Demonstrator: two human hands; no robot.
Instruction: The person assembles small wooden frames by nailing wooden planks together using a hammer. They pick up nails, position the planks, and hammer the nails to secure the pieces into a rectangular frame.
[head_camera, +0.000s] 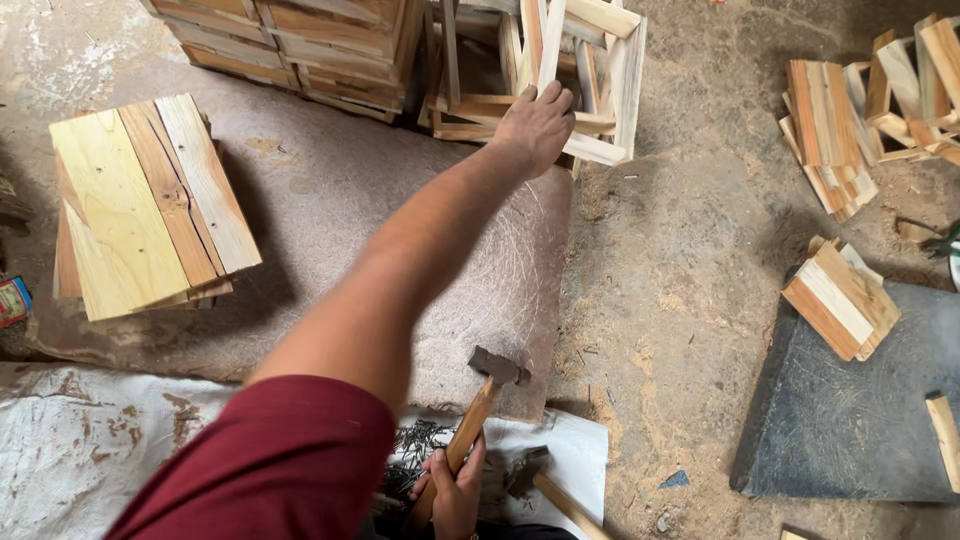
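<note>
Hammer in the right hand, fingers wrapped tight round its wooden handle, near the body over a heap of dark nails. Left hand stretches far out, fingers closing on a wooden frame in the loose pile at the far middle. A second hammer lies just right. Frames lean on one another, so a careless pull could likely topple the pile. Stacked boards sit far left.
</note>
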